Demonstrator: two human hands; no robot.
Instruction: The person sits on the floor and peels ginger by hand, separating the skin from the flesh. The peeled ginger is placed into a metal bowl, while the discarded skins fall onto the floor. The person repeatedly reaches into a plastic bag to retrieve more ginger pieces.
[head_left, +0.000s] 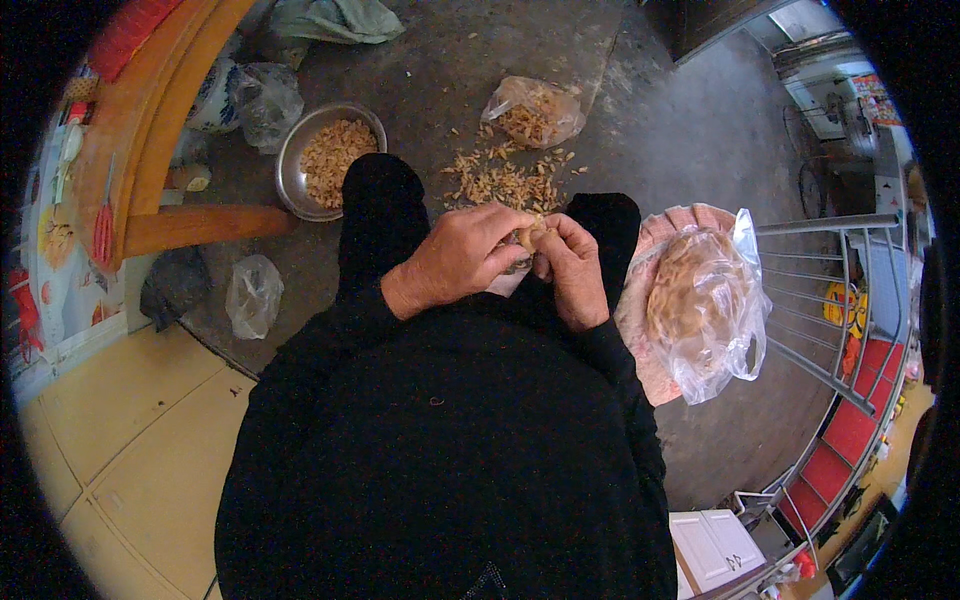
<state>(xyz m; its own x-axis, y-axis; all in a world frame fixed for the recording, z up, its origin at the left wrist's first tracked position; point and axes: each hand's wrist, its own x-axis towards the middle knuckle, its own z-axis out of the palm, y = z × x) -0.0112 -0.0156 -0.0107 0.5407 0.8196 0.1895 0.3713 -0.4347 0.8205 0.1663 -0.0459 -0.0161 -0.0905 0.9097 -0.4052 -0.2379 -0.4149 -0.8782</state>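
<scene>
In front of my lap both hands meet at the fingertips. Between them is a small pale tan piece, apparently a peanut pod (534, 235), partly hidden by the fingers. My left hand (466, 251) grips it from the left, and my right hand (574, 268) pinches it with thumb and forefinger. Just beyond them, a heap of what look like broken peanut shells (499, 176) lies on the floor between my feet. A round metal bowl (288, 176) past my left knee holds many small tan pieces, probably peanut kernels.
A clear bag of shells or peanuts (534, 112) rests behind the heap. At right, a full plastic bag (701, 292) sits on a pink cushioned seat (654, 375), beside a metal rack (832, 225). Wooden furniture (202, 231) and an empty-looking plastic bag (255, 296) are at left.
</scene>
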